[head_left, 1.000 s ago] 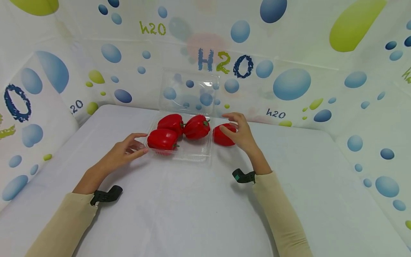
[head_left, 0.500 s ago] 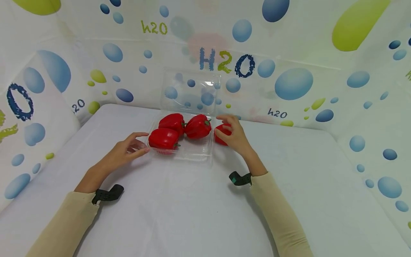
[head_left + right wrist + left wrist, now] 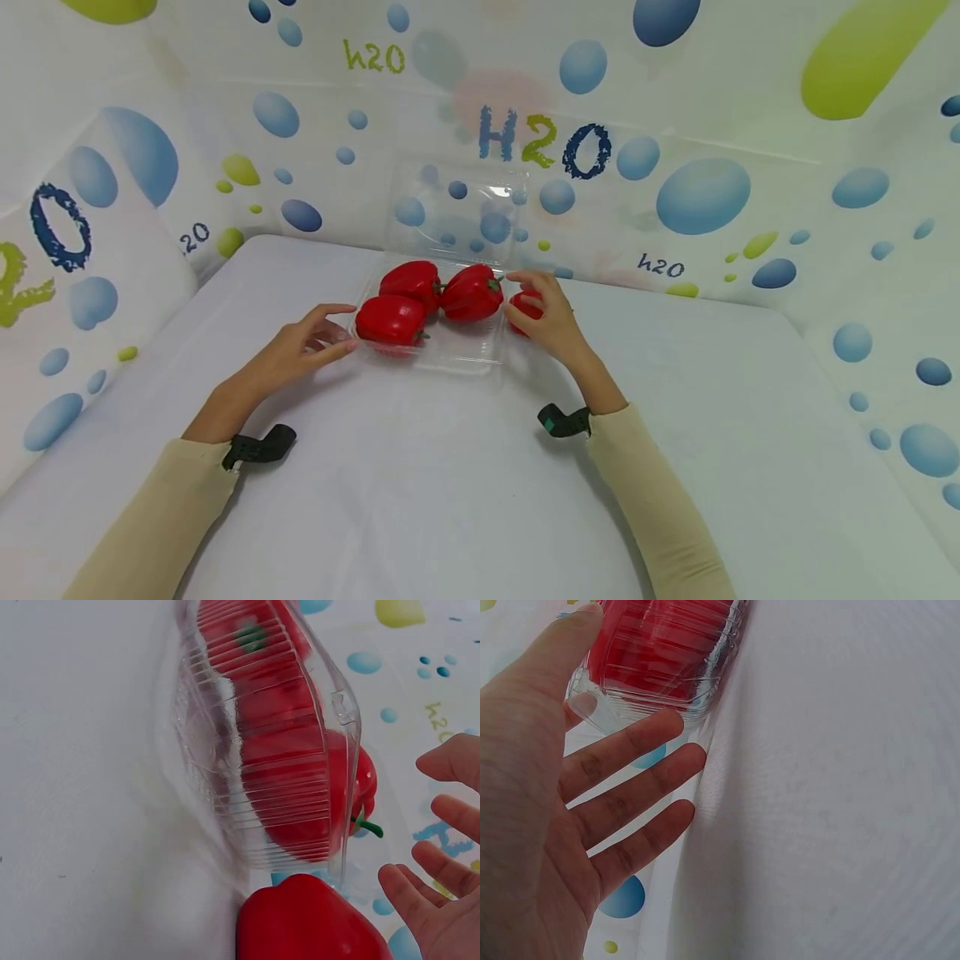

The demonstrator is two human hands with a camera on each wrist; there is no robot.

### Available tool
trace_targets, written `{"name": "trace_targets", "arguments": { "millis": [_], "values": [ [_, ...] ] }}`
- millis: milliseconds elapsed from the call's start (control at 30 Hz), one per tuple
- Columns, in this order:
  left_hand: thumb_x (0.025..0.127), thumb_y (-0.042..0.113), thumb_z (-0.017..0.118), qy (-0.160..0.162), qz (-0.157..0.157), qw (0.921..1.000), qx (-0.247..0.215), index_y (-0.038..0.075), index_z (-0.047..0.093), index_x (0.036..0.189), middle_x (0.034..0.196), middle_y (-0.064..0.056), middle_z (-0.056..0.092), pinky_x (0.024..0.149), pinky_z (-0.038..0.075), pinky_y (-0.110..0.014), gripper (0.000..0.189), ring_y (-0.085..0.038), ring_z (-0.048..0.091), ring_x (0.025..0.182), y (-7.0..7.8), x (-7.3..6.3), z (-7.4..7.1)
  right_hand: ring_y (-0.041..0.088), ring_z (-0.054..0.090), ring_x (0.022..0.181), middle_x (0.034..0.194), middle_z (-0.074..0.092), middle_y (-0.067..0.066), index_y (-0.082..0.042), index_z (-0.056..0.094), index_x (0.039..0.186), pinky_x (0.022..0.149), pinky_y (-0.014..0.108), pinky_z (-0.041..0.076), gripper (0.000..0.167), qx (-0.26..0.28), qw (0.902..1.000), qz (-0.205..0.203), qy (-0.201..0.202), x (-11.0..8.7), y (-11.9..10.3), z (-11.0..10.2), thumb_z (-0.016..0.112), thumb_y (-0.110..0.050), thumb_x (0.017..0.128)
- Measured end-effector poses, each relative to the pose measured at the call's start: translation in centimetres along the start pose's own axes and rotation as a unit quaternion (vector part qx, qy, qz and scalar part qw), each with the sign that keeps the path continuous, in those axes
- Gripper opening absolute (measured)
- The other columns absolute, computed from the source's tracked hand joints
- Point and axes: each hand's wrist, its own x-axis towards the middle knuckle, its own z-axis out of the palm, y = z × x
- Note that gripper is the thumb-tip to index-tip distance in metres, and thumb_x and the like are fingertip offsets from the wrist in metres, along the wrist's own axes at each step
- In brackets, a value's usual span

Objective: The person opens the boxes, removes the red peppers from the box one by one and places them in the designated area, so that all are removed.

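Observation:
A clear plastic clamshell container (image 3: 467,343) stands with its lid (image 3: 457,208) raised at the back. Three red bell peppers with green stems lie inside: a front left pepper (image 3: 390,320), a back left pepper (image 3: 409,280) and a right pepper (image 3: 472,293). My left hand (image 3: 309,343) is at the container's left end, thumb and index finger at its rim, the other fingers (image 3: 637,791) stretched out and spread. Outside the container's right wall, a fourth red bell pepper (image 3: 309,922) rests on the table. My right hand (image 3: 553,321) hovers over it with fingers spread, apart from it in the right wrist view.
A white cloth covers the table (image 3: 420,483). Behind it rises a white backdrop (image 3: 465,100) with blue and green drops and H2O lettering. Black wrist cameras sit on the left wrist (image 3: 262,446) and the right wrist (image 3: 562,420).
My right hand has moved left over the loose pepper, covering more of it. The left hand stays at the container. The whole head view has shifted slightly to the right.

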Motion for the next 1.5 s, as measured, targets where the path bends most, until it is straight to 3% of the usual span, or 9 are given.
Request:
{"name": "trace_targets", "arguments": {
  "millis": [300, 700, 1000, 1267, 1500],
  "values": [
    [0.095, 0.024, 0.065, -0.005, -0.002, 1.0000, -0.007, 0.012, 0.038, 0.144, 0.113, -0.014, 0.067, 0.086, 0.050, -0.027, 0.058, -0.028, 0.064, 0.101, 0.1, 0.3, 0.1, 0.038, 0.042, 0.129, 0.138, 0.042, 0.017, -0.003, 0.051, 0.134, 0.103, 0.047, 0.045, 0.047, 0.004, 0.9999, 0.006, -0.007, 0.2, 0.3, 0.3, 0.067, -0.008, 0.090],
    [0.094, 0.024, 0.065, -0.009, 0.000, 0.9999, -0.008, 0.012, 0.038, 0.144, 0.113, -0.013, 0.067, 0.083, 0.049, -0.019, 0.058, -0.028, 0.064, 0.102, -0.1, 0.2, 0.0, 0.036, 0.044, 0.127, 0.139, 0.042, 0.018, -0.002, 0.049, 0.135, 0.102, 0.054, 0.044, 0.051, 0.003, 0.9999, 0.002, -0.014, 0.5, 0.8, 1.1, 0.069, -0.004, 0.087],
    [0.094, 0.025, 0.065, -0.007, -0.005, 0.9999, -0.008, 0.013, 0.038, 0.145, 0.114, -0.012, 0.067, 0.085, 0.050, -0.022, 0.060, -0.027, 0.064, 0.102, 0.0, -0.1, -0.2, 0.039, 0.044, 0.125, 0.140, 0.039, 0.022, 0.001, 0.047, 0.136, 0.102, 0.053, 0.044, 0.054, -0.003, 0.9996, 0.001, -0.028, 1.3, 0.3, 1.5, 0.069, -0.005, 0.087],
    [0.094, 0.023, 0.066, -0.003, 0.001, 1.0000, -0.008, 0.013, 0.038, 0.145, 0.113, -0.012, 0.067, 0.084, 0.049, -0.019, 0.059, -0.026, 0.064, 0.102, -0.2, -0.1, -0.2, 0.036, 0.046, 0.124, 0.142, 0.038, 0.019, -0.006, 0.044, 0.140, 0.100, 0.049, 0.047, 0.057, -0.029, 0.9983, 0.016, -0.048, 1.9, 0.6, 1.7, 0.068, -0.008, 0.089],
    [0.094, 0.025, 0.065, -0.007, -0.008, 0.9998, -0.016, 0.014, 0.037, 0.145, 0.114, -0.012, 0.067, 0.088, 0.051, -0.033, 0.059, -0.027, 0.063, 0.102, -0.2, -0.2, -0.1, 0.035, 0.047, 0.122, 0.142, 0.039, 0.019, -0.008, 0.042, 0.144, 0.095, 0.049, 0.050, 0.063, -0.065, 0.9959, 0.035, -0.051, 2.4, 0.7, 2.3, 0.069, -0.011, 0.088]
  ]
}}
